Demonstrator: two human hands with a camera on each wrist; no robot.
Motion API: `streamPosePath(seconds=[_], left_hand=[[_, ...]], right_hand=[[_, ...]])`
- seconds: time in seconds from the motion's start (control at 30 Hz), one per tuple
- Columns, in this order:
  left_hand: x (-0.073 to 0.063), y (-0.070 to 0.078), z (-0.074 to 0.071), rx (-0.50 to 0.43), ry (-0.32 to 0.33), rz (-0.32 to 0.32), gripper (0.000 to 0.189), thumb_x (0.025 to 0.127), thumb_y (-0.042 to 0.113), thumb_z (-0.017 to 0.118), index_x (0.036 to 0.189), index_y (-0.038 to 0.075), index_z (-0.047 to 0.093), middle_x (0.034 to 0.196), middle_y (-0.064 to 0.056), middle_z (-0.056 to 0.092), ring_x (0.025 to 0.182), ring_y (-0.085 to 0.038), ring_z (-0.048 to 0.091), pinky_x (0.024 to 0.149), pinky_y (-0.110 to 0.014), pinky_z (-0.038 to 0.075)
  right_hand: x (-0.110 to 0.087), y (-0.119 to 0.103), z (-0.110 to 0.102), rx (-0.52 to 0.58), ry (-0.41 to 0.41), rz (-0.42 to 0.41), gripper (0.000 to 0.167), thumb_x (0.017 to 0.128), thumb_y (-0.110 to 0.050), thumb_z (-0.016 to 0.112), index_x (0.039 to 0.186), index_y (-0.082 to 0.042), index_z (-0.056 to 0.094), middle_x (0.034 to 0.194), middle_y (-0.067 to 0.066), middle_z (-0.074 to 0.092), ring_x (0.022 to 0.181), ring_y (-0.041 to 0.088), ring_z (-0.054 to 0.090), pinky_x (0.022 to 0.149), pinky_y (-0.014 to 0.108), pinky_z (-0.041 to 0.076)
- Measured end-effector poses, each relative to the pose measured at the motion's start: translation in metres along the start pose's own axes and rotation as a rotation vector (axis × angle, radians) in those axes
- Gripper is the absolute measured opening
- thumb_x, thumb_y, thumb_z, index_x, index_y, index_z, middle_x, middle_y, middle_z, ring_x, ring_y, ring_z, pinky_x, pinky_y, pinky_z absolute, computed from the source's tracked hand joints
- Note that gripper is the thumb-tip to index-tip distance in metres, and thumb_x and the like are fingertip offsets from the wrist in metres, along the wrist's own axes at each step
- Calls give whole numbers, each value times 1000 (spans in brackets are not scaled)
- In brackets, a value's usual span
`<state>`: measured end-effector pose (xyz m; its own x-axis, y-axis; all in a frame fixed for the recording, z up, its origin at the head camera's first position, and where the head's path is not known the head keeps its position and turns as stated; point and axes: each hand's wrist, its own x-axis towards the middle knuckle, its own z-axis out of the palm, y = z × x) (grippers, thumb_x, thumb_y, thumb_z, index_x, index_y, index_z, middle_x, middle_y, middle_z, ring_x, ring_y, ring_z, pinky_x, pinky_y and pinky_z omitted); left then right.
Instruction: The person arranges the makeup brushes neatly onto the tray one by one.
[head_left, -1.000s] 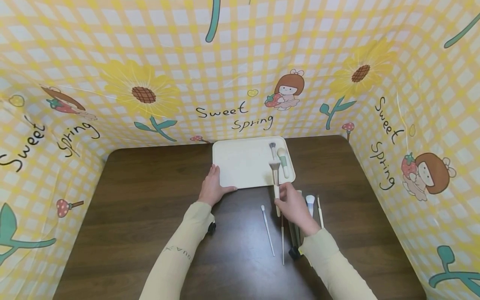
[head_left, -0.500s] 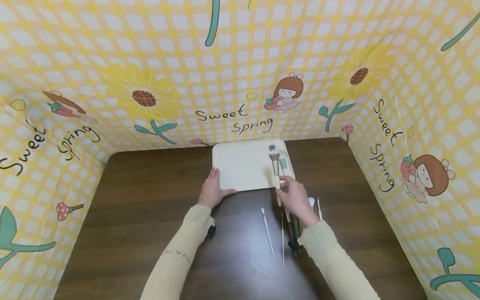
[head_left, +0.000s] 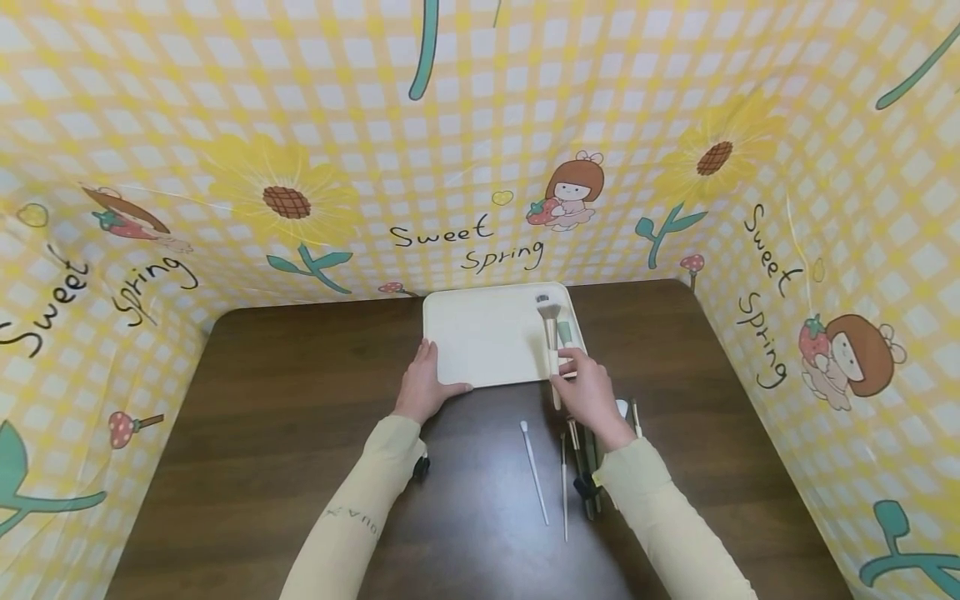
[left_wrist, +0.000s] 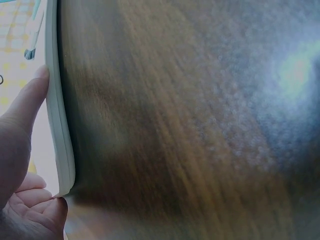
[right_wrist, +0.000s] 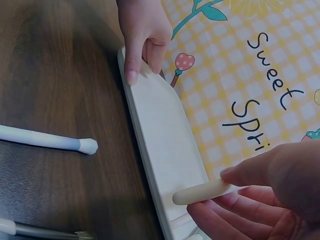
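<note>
In the head view my left hand [head_left: 422, 385] holds the front left corner of a white tray [head_left: 480, 342]. Its thumb lies along the front rim, the fingers along the left side. My right hand [head_left: 588, 396] pinches a makeup brush [head_left: 551, 333] by its cream handle [right_wrist: 202, 192], bristles pointing away over the tray's right part. Whether the brush touches the tray I cannot tell. Beside it in the tray lie a small grey-bristled brush [head_left: 542, 298] and a green-and-white brush [head_left: 566, 332], both partly hidden.
On the dark wood table [head_left: 285, 433], a slim white brush [head_left: 535, 475] and a thin brush [head_left: 565, 492] lie in front of the tray. Several more brushes, including a dark-handled one [head_left: 579, 458], lie partly under the right forearm. A checked cloth [head_left: 450, 183] stands behind.
My right hand has moved slightly forward with the makeup brush, further over the tray, now hiding more of the green-and-white brush. The left hand stays at the tray's corner.
</note>
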<state>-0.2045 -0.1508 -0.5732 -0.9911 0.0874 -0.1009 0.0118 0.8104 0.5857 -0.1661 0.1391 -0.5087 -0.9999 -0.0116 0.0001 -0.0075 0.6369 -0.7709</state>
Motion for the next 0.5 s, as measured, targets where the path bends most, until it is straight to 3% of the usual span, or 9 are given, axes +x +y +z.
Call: streamPosePath(seconds=[0.3,0.5], left_hand=[[1,-1,1,8,4,-4,119,79,50,87,156,-11,21,163,-30,17,149,-40,21,116,-51,29],[2,-1,2,12,6,-3,118,79,50,87,156,-11,22,163,-30,17,149,-40,22,115,-51,30]], right_hand=[[18,0,2,-9,8,-12,42,91,-9,74,131,-1,62,96,13,74,75,24,72,78,46,54],[32,1,6,-29,6,-5,43,91,-10,74,131,-1,62,96,13,73,81,28,71,80,46,53]])
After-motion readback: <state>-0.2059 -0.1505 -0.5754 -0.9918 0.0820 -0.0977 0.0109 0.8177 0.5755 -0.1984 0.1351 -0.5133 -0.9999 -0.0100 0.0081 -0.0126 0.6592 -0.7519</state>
